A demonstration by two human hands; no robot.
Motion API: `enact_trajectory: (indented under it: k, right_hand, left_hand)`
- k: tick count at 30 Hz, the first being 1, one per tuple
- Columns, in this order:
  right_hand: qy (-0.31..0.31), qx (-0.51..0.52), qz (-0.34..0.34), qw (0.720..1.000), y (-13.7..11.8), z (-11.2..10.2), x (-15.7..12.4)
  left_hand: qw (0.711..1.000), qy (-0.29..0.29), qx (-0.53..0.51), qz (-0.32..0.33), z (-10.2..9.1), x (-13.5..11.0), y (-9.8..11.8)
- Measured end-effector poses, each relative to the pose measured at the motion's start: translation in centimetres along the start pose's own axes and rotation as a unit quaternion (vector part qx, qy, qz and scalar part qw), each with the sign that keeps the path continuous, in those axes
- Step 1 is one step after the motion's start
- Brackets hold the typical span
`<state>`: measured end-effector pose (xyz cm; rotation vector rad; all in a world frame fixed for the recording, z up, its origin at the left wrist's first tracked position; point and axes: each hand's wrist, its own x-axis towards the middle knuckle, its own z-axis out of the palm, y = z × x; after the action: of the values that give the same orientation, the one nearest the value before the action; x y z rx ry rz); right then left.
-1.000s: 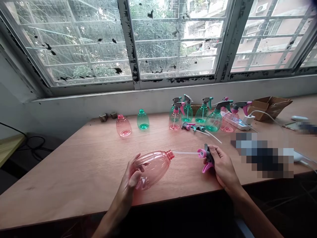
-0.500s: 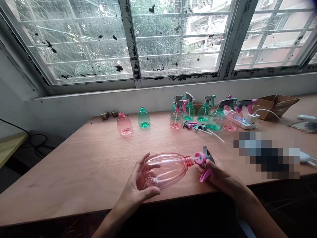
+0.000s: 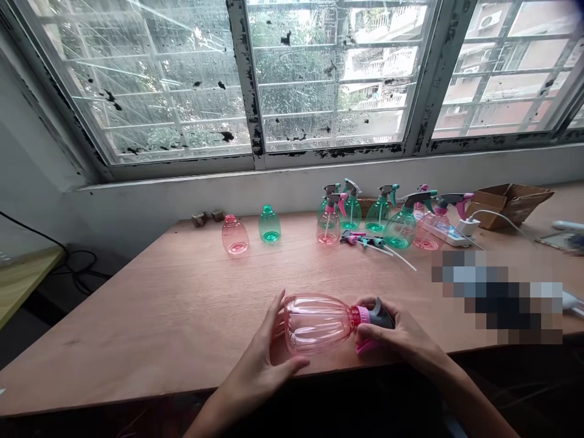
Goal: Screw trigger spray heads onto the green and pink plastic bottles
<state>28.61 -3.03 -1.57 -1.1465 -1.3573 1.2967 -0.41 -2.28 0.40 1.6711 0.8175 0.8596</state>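
Observation:
A clear pink spray bottle (image 3: pixel 317 325) lies on its side in the air over the desk's front edge, its neck pointing right. Around its base curves my left hand (image 3: pixel 274 350), thumb below and fingers behind. My right hand (image 3: pixel 395 331) grips the trigger spray head (image 3: pixel 378 314), which has a grey top, a pink collar and a pink trigger. The collar sits against the bottle's neck; whether it is threaded on cannot be seen. My right fingers hide part of the trigger.
An open pink bottle (image 3: pixel 236 236) and an open green bottle (image 3: pixel 269 225) stand toward the back. Several bottles with spray heads, including a green one (image 3: pixel 399 228), stand right of them, near loose spray heads (image 3: pixel 365 239), a power strip (image 3: pixel 457 237) and a cardboard box (image 3: pixel 511 205).
The spray head has come up to the bottle's neck, closing the gap where its tube showed. My right hand has turned, its thumb now across the front of the head.

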Motion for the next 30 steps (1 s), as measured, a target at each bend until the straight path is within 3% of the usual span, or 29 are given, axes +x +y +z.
enact_trajectory:
  k: [6,13,20,26,30]
  right_hand:
    - [-0.024,0.000,0.005,1.000,-0.64,0.43,-0.46]
    - [-0.001,-0.024,-0.006,1.000,-0.31,0.17,-0.24]
    - [0.002,-0.044,-0.018,0.999,-0.01,-0.04,0.13]
    - [-0.001,0.029,0.003,1.000,-0.23,0.27,0.23]
    - [-0.001,0.025,-0.004,1.000,-0.13,0.13,0.18]
  left_hand:
    - [0.999,-0.017,-0.001,-0.029,0.34,0.10,0.56]
    - [1.000,-0.002,-0.012,-0.021,0.23,0.62,-0.34]
    - [0.998,-0.001,0.008,-0.069,-0.28,0.44,0.38]
    - [0.999,-0.011,0.029,-0.014,-0.06,0.06,0.22]
    - [0.999,-0.022,0.001,-0.042,-0.16,-0.01,0.36]
